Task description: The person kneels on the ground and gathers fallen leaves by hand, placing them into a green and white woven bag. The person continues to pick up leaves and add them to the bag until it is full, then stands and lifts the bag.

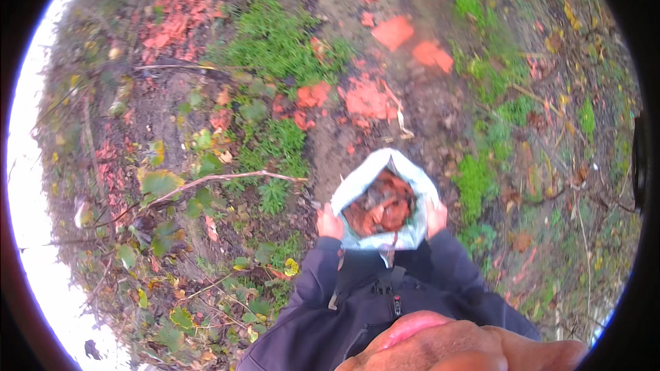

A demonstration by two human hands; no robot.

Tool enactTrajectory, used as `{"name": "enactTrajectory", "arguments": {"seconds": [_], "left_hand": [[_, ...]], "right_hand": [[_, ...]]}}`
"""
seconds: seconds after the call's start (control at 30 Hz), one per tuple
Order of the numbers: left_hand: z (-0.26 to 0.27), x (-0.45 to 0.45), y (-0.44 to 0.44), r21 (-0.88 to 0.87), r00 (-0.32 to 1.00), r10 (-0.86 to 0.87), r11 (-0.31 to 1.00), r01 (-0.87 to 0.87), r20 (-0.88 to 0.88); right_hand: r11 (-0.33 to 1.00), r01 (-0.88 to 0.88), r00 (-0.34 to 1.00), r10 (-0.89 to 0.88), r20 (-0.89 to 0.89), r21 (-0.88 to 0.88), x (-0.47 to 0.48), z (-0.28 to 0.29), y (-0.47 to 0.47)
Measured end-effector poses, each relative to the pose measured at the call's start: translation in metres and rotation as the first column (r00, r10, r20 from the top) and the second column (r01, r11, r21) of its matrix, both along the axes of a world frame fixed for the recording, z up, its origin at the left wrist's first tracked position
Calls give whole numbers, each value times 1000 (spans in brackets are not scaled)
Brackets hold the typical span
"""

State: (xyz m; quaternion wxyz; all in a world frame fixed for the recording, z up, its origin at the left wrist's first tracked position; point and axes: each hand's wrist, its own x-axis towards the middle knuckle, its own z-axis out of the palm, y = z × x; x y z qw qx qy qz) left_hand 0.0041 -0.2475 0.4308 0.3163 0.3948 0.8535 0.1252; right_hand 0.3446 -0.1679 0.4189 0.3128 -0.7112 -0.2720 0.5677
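Note:
Both my hands grip the rim of a white sack (356, 184), held mouth up in front of my body. On its left edge is my left hand (330, 222), and my right hand (437, 217) has the opposite edge. Inside the sack lies a heap of reddish-brown, crumpled pieces (384, 206); what they are made of I cannot tell. The fingers are partly hidden by the sack's folded rim, and its lower part is out of sight beneath the opening.
Orange-red pieces and crumbs (368, 98) lie scattered over the bare soil path (335, 154) ahead. Green weeds (278, 36) grow along it. A woody vine cane (227, 177) with leaves reaches in from the left towards the sack. Dry stems (546, 105) cross the ground at right.

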Motion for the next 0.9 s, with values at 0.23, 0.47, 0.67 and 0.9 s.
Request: {"name": "enactTrajectory", "arguments": {"seconds": [0.23,0.47,0.67,0.9], "left_hand": [[49,28,-1,105,999,7,994,-11,42],[102,20,20,208,999,-7,978,-4,53],[128,10,31,289,999,-1,957,-9,35],[137,-2,17,303,996,94,948,-92,7]], "right_hand": [[997,19,1000,-21,23,74,14,41,3],[977,3,999,-12,38,214,7,85,23],[967,4,998,12,-60,256,-5,115,41],[962,-23,982,73,-173,274,-36,141,62]]}}
